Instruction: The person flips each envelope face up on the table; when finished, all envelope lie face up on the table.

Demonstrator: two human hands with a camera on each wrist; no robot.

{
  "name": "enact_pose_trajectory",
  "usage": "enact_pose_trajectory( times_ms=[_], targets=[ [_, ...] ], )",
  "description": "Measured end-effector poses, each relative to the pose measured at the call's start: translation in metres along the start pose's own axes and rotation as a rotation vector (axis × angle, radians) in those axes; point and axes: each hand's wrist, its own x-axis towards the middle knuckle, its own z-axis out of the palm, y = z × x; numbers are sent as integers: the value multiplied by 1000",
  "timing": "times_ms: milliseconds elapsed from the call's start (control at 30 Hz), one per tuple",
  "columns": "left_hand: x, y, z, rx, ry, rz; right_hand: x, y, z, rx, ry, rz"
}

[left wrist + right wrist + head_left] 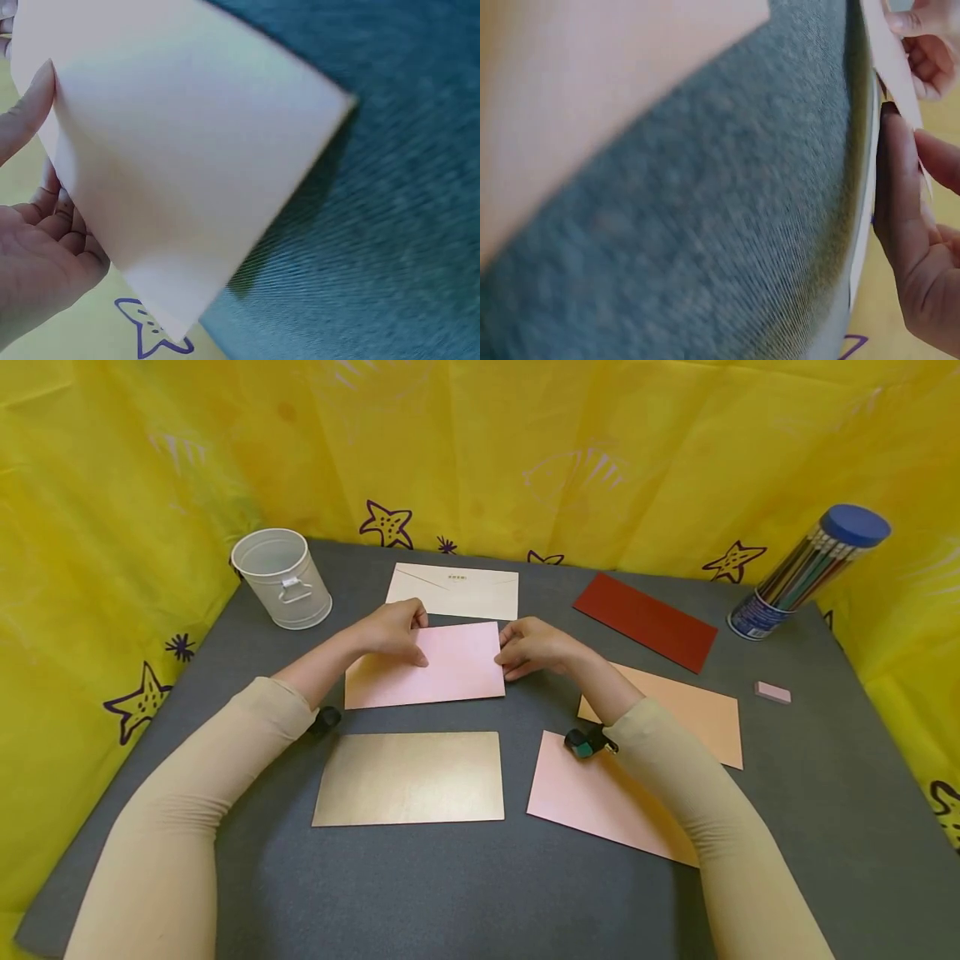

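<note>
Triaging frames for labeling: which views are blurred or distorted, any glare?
Head view: sharp, evenly lit, wide-angle bend at the table edges, soft sheen on the gold card. Left wrist view: the pink envelope fills the frame, soft, with streaky motion blur on the mat. Right wrist view: heavily blurred; only the right hand at the edge is readable.

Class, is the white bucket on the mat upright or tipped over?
Upright: the white bucket stands on its base on the grey mat, open mouth facing up.
</note>
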Motion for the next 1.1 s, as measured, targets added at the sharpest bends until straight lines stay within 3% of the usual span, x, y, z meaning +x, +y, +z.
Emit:
enact_pose_trajectory(
  times_ms=[200, 333, 500, 633, 867, 1100],
  targets=[
    [-3, 2, -13, 30, 28, 0, -6, 0, -14, -3, 17, -40],
    [-5, -4, -21, 47, 71, 0, -14, 0, -25, -6, 29, -63],
    [-5, -14, -27, 2, 86, -32, -21, 4, -37, -14, 57, -71],
    [-5, -21, -29, -123, 93, -57, -27, 9, -45, -16, 79, -68],
    [-7, -28, -28, -473, 54, -100, -38, 16, -60, 39, 104, -59],
    [-10, -30, -25, -592, -7, -105, -43, 20, -69, 102, 158, -36]
  ],
)
